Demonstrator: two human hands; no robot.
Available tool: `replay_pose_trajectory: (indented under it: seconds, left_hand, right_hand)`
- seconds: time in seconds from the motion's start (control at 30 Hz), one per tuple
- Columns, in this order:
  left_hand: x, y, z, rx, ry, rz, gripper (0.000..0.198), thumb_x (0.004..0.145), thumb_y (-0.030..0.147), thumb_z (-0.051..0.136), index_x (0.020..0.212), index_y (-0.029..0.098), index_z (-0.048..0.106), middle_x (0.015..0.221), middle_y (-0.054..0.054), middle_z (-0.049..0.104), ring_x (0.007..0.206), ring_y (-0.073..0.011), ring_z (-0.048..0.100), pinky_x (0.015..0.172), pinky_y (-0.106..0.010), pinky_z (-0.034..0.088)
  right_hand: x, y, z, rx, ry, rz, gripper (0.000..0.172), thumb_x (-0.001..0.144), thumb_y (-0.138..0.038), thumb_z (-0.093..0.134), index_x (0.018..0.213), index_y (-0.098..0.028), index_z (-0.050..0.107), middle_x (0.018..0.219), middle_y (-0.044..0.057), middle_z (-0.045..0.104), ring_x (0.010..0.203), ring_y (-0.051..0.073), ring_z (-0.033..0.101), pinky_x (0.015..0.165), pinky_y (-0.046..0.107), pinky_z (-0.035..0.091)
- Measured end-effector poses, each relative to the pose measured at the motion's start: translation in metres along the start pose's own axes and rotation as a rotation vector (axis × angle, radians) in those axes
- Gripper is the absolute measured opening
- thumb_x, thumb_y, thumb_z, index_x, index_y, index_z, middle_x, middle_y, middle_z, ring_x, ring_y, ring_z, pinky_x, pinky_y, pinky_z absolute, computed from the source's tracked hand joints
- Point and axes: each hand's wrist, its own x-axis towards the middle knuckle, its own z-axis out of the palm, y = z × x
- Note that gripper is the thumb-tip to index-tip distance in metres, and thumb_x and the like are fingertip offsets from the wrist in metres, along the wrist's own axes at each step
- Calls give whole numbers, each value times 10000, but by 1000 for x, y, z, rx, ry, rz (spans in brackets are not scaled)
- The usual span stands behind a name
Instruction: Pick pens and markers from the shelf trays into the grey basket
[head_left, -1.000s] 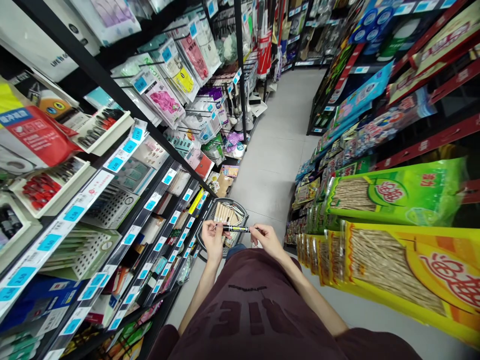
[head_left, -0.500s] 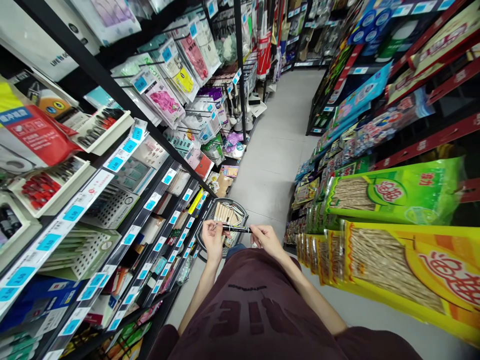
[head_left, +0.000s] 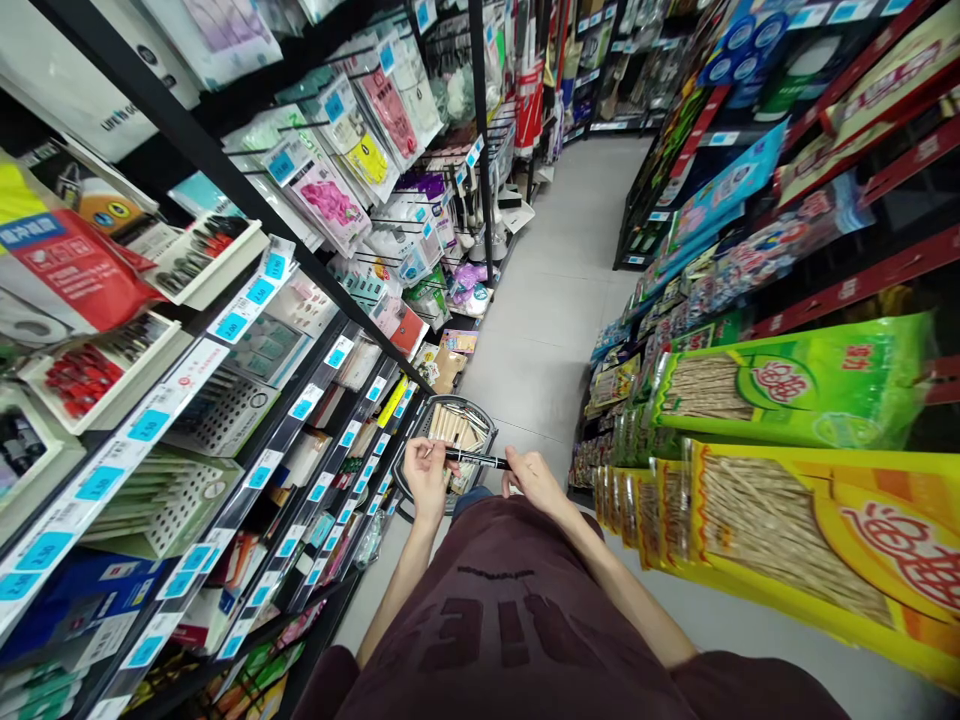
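I stand in a shop aisle and hold a thin black pen-like item [head_left: 477, 460] crosswise in front of me. My left hand [head_left: 424, 477] pinches its left end with curled fingers. My right hand [head_left: 531, 478] grips its right end, fingers closed. Just beyond the hands, on the floor, sits a dark shopping basket [head_left: 484, 414] with pale boxed goods inside. My dark red shirt fills the lower middle of the view.
Black shelving [head_left: 247, 320] on my left carries packaged hardware, gloves and blue price tags. On my right hang green [head_left: 787, 385] and yellow [head_left: 795, 530] bags of sticks. The grey tiled aisle floor [head_left: 555, 290] runs ahead towards more racks at the far end.
The item has tilted slightly, its right end lower, and my right hand has closed further over that end. The basket and my left hand stay where they were.
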Motion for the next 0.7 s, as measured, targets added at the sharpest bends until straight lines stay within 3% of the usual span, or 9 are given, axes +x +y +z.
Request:
replay_pose_trajectory:
  seconds: [0.2,0.47,0.7]
  left_hand:
    - [1,2,2,4,14,-8,336,830,418,688,877,218,422,814,15,661,417,-92,589,394,-206,467]
    - [2,0,4,16,-7,-37,355,814,418,700,868,223,409,814,10,672,435,-111,608,402,-226,482]
    - [2,-4,7,33,10,-84,369,812,440,689,837,228,389,763,29,663,416,-113,594,401,-229,467]
  right_hand:
    - [1,-3,-2,-29,-48,32,788,957,-665,248,344,-215,457,359,36,525,400,125,476,530,257,373]
    - [5,1,-2,191,-2,-11,704,927,-693,324,400,-230,382,338,-27,385,409,145,534,518,264,384]
    - [3,-8,-6,193,36,-90,429,870,-549,608,636,-206,498,526,-37,564,499,120,517,535,238,387]
